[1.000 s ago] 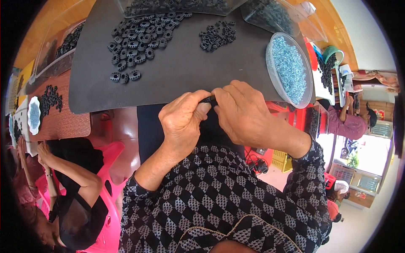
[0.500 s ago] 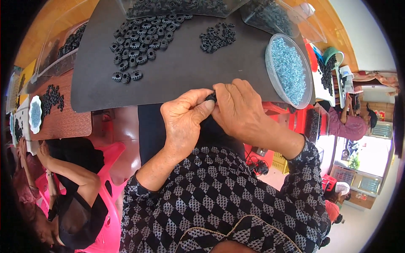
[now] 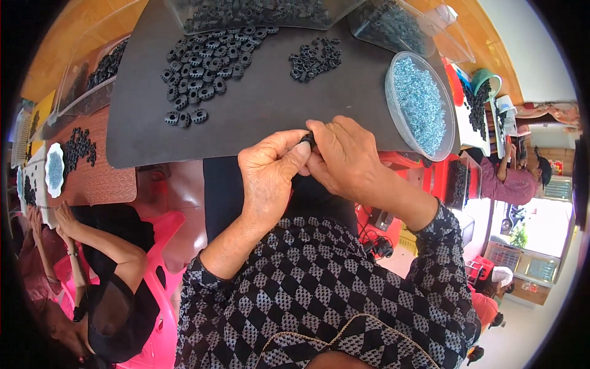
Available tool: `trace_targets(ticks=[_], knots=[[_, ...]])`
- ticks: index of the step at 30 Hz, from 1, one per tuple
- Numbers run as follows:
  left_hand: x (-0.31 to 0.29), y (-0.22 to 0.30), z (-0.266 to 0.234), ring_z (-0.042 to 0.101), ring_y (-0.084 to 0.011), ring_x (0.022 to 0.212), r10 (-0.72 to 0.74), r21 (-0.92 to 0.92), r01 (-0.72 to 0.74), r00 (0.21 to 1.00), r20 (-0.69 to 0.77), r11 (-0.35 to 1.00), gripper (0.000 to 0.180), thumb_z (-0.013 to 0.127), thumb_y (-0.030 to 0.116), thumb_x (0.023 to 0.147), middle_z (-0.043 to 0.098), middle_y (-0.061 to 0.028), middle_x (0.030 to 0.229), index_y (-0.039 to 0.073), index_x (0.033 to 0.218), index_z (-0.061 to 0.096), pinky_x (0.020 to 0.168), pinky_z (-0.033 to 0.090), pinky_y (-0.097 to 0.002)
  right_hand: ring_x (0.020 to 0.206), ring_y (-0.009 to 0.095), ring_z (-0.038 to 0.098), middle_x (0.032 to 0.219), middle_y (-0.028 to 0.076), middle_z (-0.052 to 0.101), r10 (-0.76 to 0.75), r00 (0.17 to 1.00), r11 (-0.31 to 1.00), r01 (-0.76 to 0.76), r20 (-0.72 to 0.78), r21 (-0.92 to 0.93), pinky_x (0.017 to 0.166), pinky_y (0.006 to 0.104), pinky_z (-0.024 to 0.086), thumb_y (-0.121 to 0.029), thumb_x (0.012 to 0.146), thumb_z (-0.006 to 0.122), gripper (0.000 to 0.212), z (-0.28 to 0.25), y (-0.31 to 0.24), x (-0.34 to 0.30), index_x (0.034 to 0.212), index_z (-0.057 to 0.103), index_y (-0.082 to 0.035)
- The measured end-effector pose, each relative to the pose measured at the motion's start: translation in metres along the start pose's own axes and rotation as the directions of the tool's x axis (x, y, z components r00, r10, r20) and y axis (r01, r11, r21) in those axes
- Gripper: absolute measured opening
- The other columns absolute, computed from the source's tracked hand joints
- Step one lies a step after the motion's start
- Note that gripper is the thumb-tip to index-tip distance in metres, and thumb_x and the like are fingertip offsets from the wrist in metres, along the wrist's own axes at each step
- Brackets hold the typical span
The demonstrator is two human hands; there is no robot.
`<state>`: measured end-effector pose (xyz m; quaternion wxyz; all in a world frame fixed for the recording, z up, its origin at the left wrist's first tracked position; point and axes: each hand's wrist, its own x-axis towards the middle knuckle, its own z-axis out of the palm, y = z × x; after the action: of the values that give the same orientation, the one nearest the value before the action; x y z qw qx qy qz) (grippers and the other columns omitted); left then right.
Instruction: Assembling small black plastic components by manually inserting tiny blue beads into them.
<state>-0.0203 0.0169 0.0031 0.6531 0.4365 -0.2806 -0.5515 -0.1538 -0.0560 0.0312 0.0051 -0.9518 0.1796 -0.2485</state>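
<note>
A scalloped dish point(image 3: 55, 147) of pale blue bits sits far left on the brown table point(image 3: 114, 178), near a clear bin point(image 3: 86, 98) of black pieces. Next comes the black table point(image 3: 246, 107), bare along its left edge; farther in lies a heap point(image 3: 206, 66) of toothed black pieces, with a clear tub point(image 3: 261, 27) of black pieces behind. Bare surface runs between heap and hands. At the near edge, the left hand point(image 3: 270, 166) pinches a small black part point(image 3: 309, 139), partly hidden; beyond is a small pile point(image 3: 314, 60). The right hand point(image 3: 344, 157) grips the part's other side. Rightward, a clear box point(image 3: 445, 46) holds dark pieces; a round bowl point(image 3: 390, 101) of blue bits stands by the right edge.
</note>
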Motion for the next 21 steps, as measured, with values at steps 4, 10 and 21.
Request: trace_targets(ticks=[4,10,21], knots=[[-0.001,0.004,-0.002,0.053,-0.0054,0.062,-0.026,0.127,0.021,0.999,0.038,0.992,0.018,0.060,0.004,0.087,0.063,-0.0019,0.076,-0.005,0.101,0.066,0.058,0.046,-0.0190,0.065,0.028,0.051,0.072,0.012,0.050,0.026,0.999,0.999,-0.027,0.027,0.031,0.060,0.0369,0.043,-0.011,0.063,0.066,0.039,-0.005,0.001,-0.004,0.095,0.053,0.007],[-0.004,0.006,0.000,0.053,-0.0053,0.056,0.003,0.267,-0.025,0.997,0.083,0.963,0.016,0.061,0.004,0.084,0.065,-0.0048,0.071,-0.004,0.097,0.068,0.051,0.045,-0.0205,0.059,0.028,0.048,0.067,0.012,0.047,-0.006,1.000,0.994,0.006,-0.004,0.106,0.055,0.0377,0.041,-0.009,0.062,0.066,0.032,-0.012,0.002,-0.005,0.087,0.052,0.005],[0.004,0.041,-0.047,0.060,-0.0280,0.073,0.736,0.879,-0.445,0.650,0.187,0.170,0.023,0.068,0.005,0.076,0.064,-0.0126,0.084,0.000,0.098,0.064,0.063,0.048,-0.0363,0.058,0.025,0.051,0.067,0.010,0.050,0.228,0.968,0.962,-0.241,-0.109,-0.130,0.052,0.0358,0.042,-0.011,0.073,0.068,0.028,-0.048,0.027,0.010,0.096,0.058,-0.001]])
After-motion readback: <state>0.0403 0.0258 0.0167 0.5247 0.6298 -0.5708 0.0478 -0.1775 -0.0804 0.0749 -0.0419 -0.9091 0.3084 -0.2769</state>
